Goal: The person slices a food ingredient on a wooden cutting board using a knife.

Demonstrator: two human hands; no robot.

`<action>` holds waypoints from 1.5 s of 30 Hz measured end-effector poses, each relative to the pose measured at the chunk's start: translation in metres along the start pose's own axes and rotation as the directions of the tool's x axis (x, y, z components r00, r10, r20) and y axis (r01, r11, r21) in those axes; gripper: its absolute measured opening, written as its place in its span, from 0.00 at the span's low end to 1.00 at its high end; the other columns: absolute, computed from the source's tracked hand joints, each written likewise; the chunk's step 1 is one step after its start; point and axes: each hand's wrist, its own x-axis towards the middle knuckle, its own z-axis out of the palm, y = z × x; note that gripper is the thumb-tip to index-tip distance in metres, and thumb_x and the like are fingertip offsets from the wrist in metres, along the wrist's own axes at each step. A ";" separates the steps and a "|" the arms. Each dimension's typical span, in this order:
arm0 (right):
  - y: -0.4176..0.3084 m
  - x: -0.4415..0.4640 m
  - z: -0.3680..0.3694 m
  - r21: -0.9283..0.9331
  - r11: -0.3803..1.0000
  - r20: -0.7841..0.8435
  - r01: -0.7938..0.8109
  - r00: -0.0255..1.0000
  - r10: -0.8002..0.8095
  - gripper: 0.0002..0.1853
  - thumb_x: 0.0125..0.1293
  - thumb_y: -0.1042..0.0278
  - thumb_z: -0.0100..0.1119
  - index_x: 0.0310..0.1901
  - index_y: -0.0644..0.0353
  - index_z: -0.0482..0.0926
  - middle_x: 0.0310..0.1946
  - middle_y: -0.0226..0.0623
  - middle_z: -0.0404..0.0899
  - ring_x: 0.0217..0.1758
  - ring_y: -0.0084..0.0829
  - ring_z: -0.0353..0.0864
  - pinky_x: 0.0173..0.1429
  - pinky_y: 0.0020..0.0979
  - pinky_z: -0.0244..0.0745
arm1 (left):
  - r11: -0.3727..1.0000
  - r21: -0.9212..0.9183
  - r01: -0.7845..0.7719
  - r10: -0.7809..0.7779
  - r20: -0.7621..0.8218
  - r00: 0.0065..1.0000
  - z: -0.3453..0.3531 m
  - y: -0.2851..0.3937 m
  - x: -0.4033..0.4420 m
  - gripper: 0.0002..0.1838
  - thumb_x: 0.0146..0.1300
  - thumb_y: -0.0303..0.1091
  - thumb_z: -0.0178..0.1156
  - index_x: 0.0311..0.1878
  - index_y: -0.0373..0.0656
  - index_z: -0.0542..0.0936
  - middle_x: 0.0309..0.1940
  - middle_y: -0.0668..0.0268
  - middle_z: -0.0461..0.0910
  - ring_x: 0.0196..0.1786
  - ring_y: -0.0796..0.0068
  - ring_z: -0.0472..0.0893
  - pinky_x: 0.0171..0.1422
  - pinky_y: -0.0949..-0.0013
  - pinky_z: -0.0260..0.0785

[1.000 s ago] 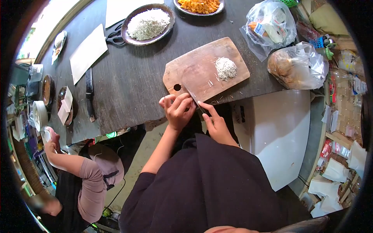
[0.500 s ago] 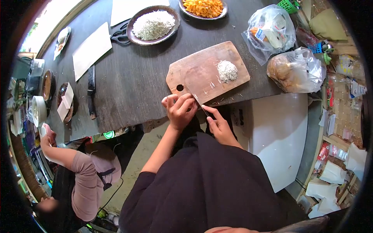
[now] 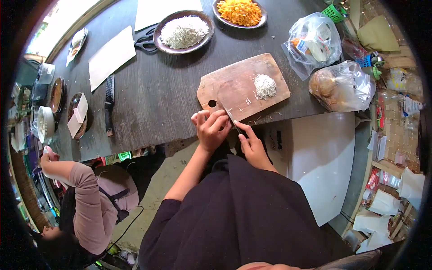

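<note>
A wooden cutting board (image 3: 243, 78) lies at the table's near edge, with a small pile of thin white shreds (image 3: 265, 86) on its right part. A few loose shreds are scattered near its front edge. My right hand (image 3: 253, 146) grips a knife (image 3: 237, 128) by the handle, forefinger stretched along it, the blade pointing away over the board. Just left of the blade, my left hand (image 3: 211, 130) is bent with curled fingers at the board's front edge. Whatever its fingertips pinch is hidden.
Behind the board stand a plate of white shreds (image 3: 185, 32) and a plate of orange pieces (image 3: 239, 12). Plastic bags (image 3: 343, 85) sit on the right. A grater (image 3: 109, 103) and paper sheets (image 3: 110, 58) lie left. Another person's arm (image 3: 63, 168) is at far left.
The view has shifted slightly, so the table things appear a little lower and to the right. Both my hands keep their places at the knife. The other person's hand has moved down and left.
</note>
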 end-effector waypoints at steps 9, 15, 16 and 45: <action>0.022 0.013 -0.034 -0.044 0.998 -0.077 0.041 0.996 -0.044 0.21 0.77 0.70 0.48 0.69 0.53 0.68 0.49 0.37 0.83 0.25 0.19 0.66 0.34 0.27 0.69 | 1.000 -0.007 -0.009 0.009 -0.055 0.998 0.003 0.001 0.005 0.07 0.49 0.34 0.73 0.30 0.53 0.83 0.38 0.81 0.84 0.42 0.72 0.73 0.54 0.63 0.58; 0.009 0.000 -0.048 -0.103 0.994 -0.124 0.028 0.991 -0.041 0.21 0.77 0.71 0.47 0.69 0.55 0.68 0.47 0.38 0.86 0.26 0.22 0.71 0.37 0.28 0.71 | 0.999 -0.036 -0.015 0.014 -0.050 0.999 0.001 0.000 0.002 0.06 0.51 0.34 0.72 0.31 0.52 0.83 0.37 0.81 0.83 0.41 0.72 0.73 0.53 0.63 0.57; 0.009 -0.001 -0.045 -0.149 0.983 -0.123 0.106 0.984 -0.125 0.21 0.77 0.71 0.47 0.69 0.54 0.68 0.45 0.39 0.87 0.26 0.23 0.72 0.37 0.30 0.72 | 1.000 -0.019 -0.016 0.015 -0.053 0.998 0.000 0.001 0.002 0.06 0.52 0.34 0.72 0.31 0.52 0.84 0.37 0.81 0.83 0.40 0.72 0.73 0.53 0.63 0.58; 0.001 0.012 -0.085 -0.444 0.872 0.025 0.204 0.976 -0.216 0.21 0.76 0.63 0.48 0.69 0.41 0.67 0.43 0.58 0.82 0.46 0.60 0.82 0.48 0.50 0.78 | 0.998 0.000 -0.066 0.066 -0.063 0.996 0.004 0.000 -0.003 0.09 0.51 0.30 0.72 0.36 0.52 0.85 0.40 0.78 0.85 0.39 0.71 0.76 0.51 0.66 0.62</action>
